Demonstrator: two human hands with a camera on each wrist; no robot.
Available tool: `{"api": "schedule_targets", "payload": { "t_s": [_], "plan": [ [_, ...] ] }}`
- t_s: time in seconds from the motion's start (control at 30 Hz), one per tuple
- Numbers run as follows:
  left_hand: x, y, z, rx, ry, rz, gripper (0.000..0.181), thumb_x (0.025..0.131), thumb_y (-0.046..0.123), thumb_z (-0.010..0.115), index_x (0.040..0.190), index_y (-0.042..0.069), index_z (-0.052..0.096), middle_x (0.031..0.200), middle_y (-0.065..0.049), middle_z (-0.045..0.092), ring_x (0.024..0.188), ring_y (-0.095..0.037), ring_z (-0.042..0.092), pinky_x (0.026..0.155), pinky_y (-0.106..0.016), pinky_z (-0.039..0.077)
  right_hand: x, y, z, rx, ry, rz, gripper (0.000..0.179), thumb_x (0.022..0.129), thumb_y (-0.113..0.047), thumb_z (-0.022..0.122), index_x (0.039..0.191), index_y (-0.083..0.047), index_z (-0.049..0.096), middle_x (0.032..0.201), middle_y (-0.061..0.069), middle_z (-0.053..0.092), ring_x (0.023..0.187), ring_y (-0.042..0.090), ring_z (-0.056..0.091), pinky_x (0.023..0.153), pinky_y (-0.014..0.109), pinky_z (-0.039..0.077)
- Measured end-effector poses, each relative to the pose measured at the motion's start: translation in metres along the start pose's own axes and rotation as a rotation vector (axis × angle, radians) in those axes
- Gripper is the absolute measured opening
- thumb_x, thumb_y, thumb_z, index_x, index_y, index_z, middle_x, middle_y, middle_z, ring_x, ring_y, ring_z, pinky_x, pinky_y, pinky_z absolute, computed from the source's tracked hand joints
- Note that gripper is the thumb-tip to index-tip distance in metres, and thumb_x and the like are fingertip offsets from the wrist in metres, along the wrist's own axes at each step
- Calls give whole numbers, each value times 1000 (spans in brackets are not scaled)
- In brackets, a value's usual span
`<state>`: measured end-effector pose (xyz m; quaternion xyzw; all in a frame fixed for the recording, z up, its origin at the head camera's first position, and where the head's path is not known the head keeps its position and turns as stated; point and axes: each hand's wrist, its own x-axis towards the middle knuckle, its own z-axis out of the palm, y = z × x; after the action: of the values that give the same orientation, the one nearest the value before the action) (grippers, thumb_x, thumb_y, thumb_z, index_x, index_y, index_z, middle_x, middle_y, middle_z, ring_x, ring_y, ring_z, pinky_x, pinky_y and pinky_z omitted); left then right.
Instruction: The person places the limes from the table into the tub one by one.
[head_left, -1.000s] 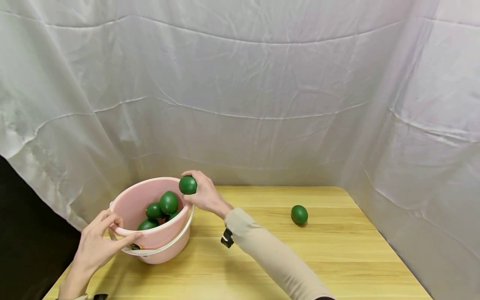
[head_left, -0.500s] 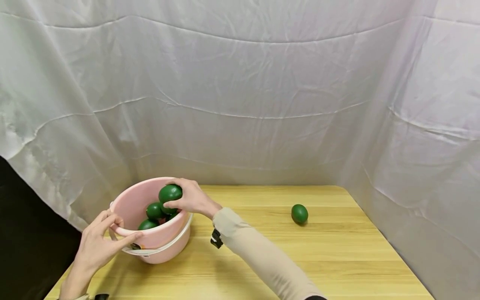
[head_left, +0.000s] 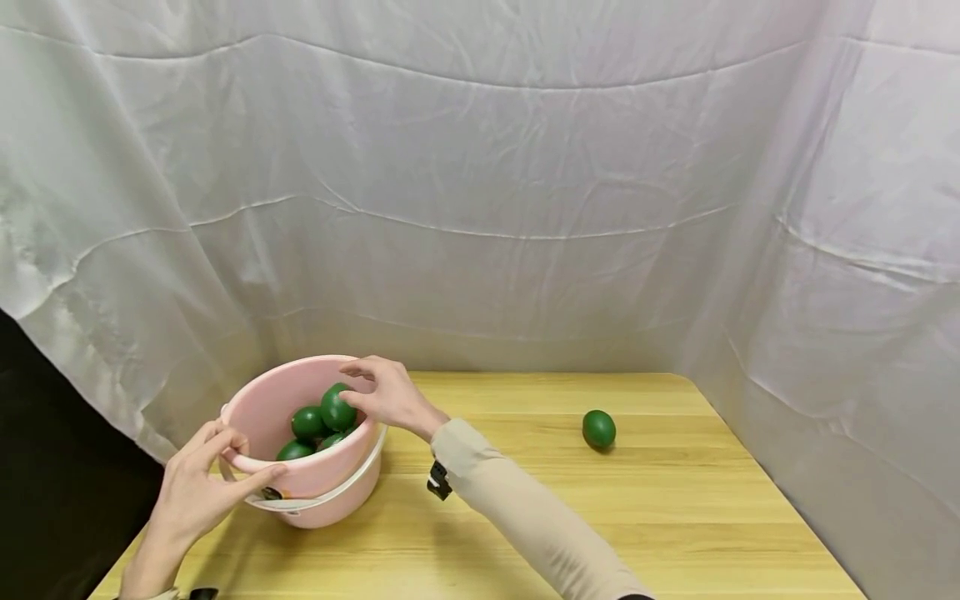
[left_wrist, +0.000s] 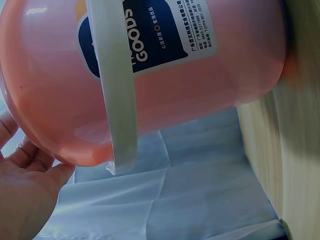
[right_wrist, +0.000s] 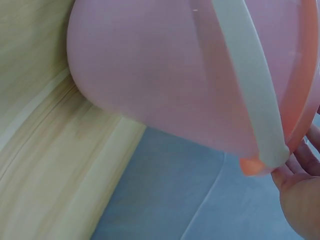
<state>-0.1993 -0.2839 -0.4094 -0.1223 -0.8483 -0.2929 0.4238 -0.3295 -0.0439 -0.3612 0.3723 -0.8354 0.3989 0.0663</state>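
Note:
At the table's left stands a pink bucket (head_left: 315, 518) with a white handle (left_wrist: 120, 100), its mouth tilted into view. Several dark green, smooth, oval fruits resembling avocados (head_left: 339, 408) lie inside it. My left hand (head_left: 197, 483) grips the near-left rim, fingers over the edge and thumb along the outside. Over the right rim hovers my right hand (head_left: 390, 396), fingers spread and relaxed, holding nothing. Its thumb tip is close to the uppermost avocado; whether they touch I cannot tell. Another avocado (head_left: 599, 430) lies alone on the table's right side.
The light wooden table (head_left: 525, 492) ends at a pale grey cloth curtain (head_left: 510, 167) behind and to the right. A dark panel (head_left: 60, 467) borders the left side. The bucket wall carries a dark label (left_wrist: 155, 30).
My right hand carried an avocado leftward over the rim, then let it go into the bucket, and its fingers have opened. My left hand and the lone avocado stay put.

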Motion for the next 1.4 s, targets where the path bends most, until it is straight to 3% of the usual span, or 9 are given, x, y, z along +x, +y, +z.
{"api": "schedule_targets", "payload": {
  "t_s": [0.3, 0.53, 0.9, 1.2, 1.4],
  "plan": [
    [0, -1, 0, 0, 5, 11, 51, 45, 17, 98, 77, 13, 58, 83, 10, 47, 69, 0, 41, 63, -18, 31, -6, 6, -2, 26, 34, 14, 31, 93, -22, 67, 124, -18, 66, 125, -5, 64, 119, 11, 57, 98, 25, 46],
    [1, -1, 1, -1, 7, 22, 52, 44, 16, 98, 77, 12, 59, 82, 9, 47, 70, 0, 41, 63, -18, 32, -10, 13, -4, 48, 101, -12, 28, 92, -19, 67, 120, -19, 69, 122, -2, 66, 103, 15, 60, 86, 24, 50],
    [2, -1, 1, 1, 18, 32, 52, 43, 16, 97, 77, 12, 58, 82, 9, 47, 69, 1, 40, 63, -16, 31, -23, 24, -8, 47, 151, -6, 28, 92, -17, 64, 120, -14, 68, 125, 1, 64, 119, 13, 59, 100, 24, 46],
    [0, -2, 1, 7, 30, 30, 53, 42, 17, 98, 76, 15, 57, 82, 11, 47, 67, 3, 40, 62, -18, 31, -39, 32, -10, 215, 184, 35, 29, 93, -16, 65, 121, -8, 67, 125, 6, 62, 119, 17, 59, 102, 30, 47],
    [0, -3, 2, -7, 27, 35, 53, 42, 15, 98, 76, 13, 58, 81, 11, 46, 67, 3, 40, 62, -16, 31, -52, 44, -16, 233, 226, 75, 29, 92, -12, 66, 121, -9, 67, 125, 6, 63, 118, 20, 60, 102, 32, 48]
  ]
}}
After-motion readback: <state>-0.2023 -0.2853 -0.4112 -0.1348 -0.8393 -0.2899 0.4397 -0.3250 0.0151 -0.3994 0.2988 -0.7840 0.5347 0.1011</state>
